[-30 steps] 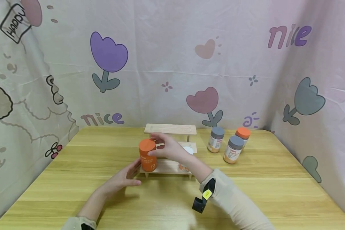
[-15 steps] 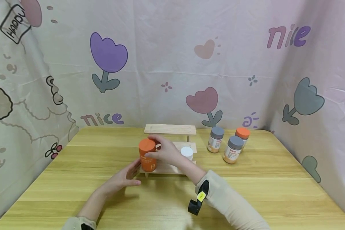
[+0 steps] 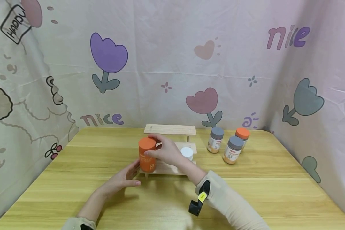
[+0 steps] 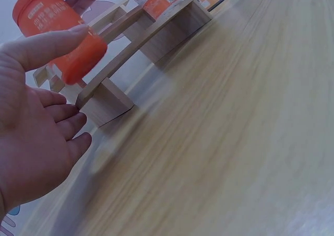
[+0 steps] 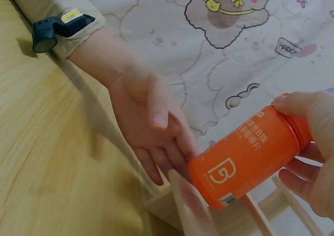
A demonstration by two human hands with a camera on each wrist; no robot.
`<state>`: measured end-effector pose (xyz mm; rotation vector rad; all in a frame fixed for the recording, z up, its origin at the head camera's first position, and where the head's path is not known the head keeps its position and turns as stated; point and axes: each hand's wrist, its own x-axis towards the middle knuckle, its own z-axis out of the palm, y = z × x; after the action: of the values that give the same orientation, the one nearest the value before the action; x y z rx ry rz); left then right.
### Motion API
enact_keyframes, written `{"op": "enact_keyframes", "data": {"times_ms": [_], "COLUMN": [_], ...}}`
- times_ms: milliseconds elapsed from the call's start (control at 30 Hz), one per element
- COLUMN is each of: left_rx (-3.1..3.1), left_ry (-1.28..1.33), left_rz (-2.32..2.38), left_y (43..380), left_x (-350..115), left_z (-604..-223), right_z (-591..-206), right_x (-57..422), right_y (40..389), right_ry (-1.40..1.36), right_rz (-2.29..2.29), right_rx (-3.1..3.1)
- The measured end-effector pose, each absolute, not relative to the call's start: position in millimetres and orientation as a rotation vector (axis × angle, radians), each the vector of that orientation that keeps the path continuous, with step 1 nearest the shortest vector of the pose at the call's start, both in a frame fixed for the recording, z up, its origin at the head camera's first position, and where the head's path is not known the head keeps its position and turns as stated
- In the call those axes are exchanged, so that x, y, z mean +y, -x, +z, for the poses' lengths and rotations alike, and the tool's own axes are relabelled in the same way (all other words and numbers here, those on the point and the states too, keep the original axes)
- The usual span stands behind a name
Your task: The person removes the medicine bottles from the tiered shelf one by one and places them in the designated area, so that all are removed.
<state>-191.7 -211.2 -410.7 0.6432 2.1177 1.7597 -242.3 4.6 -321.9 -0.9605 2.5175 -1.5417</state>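
Right hand (image 3: 167, 151) grips orange cylindrical bottle (image 3: 147, 162); rack (image 3: 170, 129) is wooden.

Pale cloth (image 3: 161, 54) hangs along the back and both sides of a yellowish wood-grain table (image 3: 276, 195). It's got a purple tulip (image 3: 109, 52) and a pink tulip (image 3: 202, 100) at the back, a grayish-blue tulip (image 3: 308, 97) on the right. Soft light, kinda shadowy toward the back right corner.
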Motion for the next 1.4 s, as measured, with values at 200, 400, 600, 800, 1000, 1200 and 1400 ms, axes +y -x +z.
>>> {"op": "enact_keyframes", "data": {"times_ms": [200, 400, 600, 800, 1000, 1200, 1400], "left_rx": [2.119, 2.109, 2.117, 2.122, 2.112, 2.104, 2.109], "left_ry": [-0.654, -0.671, -0.667, -0.672, -0.684, -0.688, -0.69], "left_rz": [1.755, 1.751, 1.743, 1.739, 1.74, 1.748, 1.747], "left_y": [191.6, 191.6, 191.1, 190.7, 191.4, 191.9, 192.3], "left_x": [-211.2, -211.6, -211.8, -211.8, -211.7, -212.0, -211.6], "left_z": [-410.5, -411.1, -410.8, -410.1, -410.5, -411.2, -410.5], "right_z": [-314.9, -307.9, -299.4, -291.9, -288.7, -284.1, -279.6], "right_x": [8.7, 15.0, 22.7, 33.9, 46.7, 61.3, 75.3], "right_y": [241.2, 242.8, 245.7, 247.0, 250.9, 252.5, 253.7], "right_ry": [0.967, 0.938, 0.932, 0.916, 1.028, 1.08, 1.04], "right_rz": [-1.59, -1.64, -1.685, -1.71, -1.823, -1.899, -1.94], "right_rx": [2.476, 2.447, 2.456, 2.494, 2.522, 2.537, 2.561]}}
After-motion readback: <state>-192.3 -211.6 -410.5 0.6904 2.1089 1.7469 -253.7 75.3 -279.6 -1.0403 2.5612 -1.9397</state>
